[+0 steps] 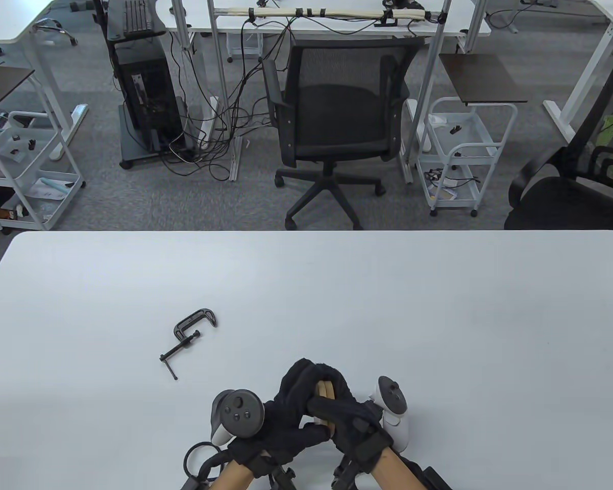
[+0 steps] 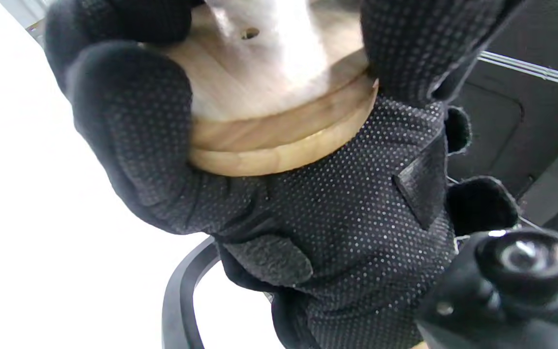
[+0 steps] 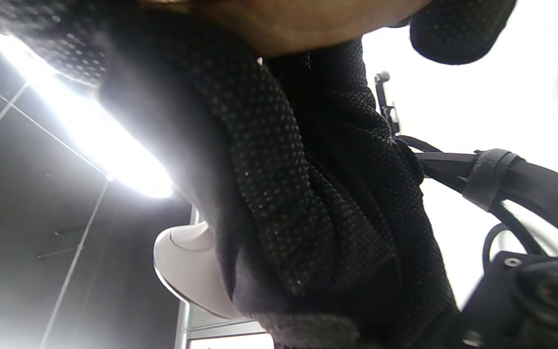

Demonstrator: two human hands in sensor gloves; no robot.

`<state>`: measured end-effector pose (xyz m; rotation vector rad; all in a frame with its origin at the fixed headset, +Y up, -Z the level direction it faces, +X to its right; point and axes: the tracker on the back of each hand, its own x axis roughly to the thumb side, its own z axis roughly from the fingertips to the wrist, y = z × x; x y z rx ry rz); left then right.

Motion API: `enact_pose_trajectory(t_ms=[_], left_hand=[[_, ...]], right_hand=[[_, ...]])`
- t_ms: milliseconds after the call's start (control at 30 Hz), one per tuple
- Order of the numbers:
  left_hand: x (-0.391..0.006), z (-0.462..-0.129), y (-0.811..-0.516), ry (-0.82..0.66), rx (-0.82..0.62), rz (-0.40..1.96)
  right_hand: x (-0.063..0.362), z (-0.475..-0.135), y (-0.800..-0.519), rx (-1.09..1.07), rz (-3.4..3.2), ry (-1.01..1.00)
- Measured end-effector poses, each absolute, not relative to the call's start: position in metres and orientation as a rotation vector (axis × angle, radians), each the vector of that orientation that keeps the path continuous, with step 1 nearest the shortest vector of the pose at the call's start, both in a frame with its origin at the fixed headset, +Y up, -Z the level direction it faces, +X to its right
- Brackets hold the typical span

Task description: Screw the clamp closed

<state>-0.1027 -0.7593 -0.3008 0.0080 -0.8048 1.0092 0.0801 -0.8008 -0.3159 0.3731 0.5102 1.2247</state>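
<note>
A small black C-clamp (image 1: 191, 337) lies on the white table (image 1: 439, 316), left of centre, its screw backed out and its T-handle toward the front left. Both gloved hands are together at the front edge, well to the right of the clamp. My left hand (image 1: 291, 408) and my right hand (image 1: 347, 413) both grip two stacked round wooden pieces (image 1: 326, 390). In the left wrist view the left fingers (image 2: 129, 140) wrap the wooden pieces' (image 2: 279, 140) rounded edge. The right wrist view shows the right glove (image 3: 308, 194) close up, with a strip of wood (image 3: 279, 24) at the top.
A black office chair (image 1: 337, 117) stands beyond the table's far edge. White rolling carts (image 1: 459, 153) and desks with cables stand further back. The clamp lies about a hand's width beyond and left of my left hand.
</note>
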Motion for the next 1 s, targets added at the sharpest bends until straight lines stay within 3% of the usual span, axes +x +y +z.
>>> enact_pose_trajectory(t_ms=[167, 267, 400, 533, 667, 733, 867, 1000], left_hand=[[-0.123, -0.301, -0.742, -0.777, 0.105, 0.952], [-0.149, -0.309, -0.733, -0.679, 0.231, 0.831], [-0.182, -0.328, -0.721, -0.552, 0.243, 0.62], [-0.218, -0.359, -0.714, -0.385, 0.188, 0.321], [-0.242, -0.391, -0.727, -0.208, -0.048, -0.049], [-0.256, -0.405, -0.737, -0.167, -0.081, -0.158], [-0.278, -0.43, -0.763, -0.084, -0.221, -0.055], [-0.285, -0.447, -0.781, 0.038, -0.222, -0.091]], right_hand=[[0.082, -0.315, -0.797, 0.357, 1.205, 0.462], [0.089, -0.315, -0.794, 0.359, 1.172, 0.45], [0.097, -0.317, -0.789, 0.374, 1.193, 0.413], [0.103, -0.318, -0.788, 0.379, 1.218, 0.409], [0.104, -0.318, -0.788, 0.375, 1.231, 0.389], [0.105, -0.319, -0.787, 0.379, 1.231, 0.385], [0.11, -0.321, -0.784, 0.373, 1.291, 0.353], [0.114, -0.322, -0.783, 0.332, 1.226, 0.375]])
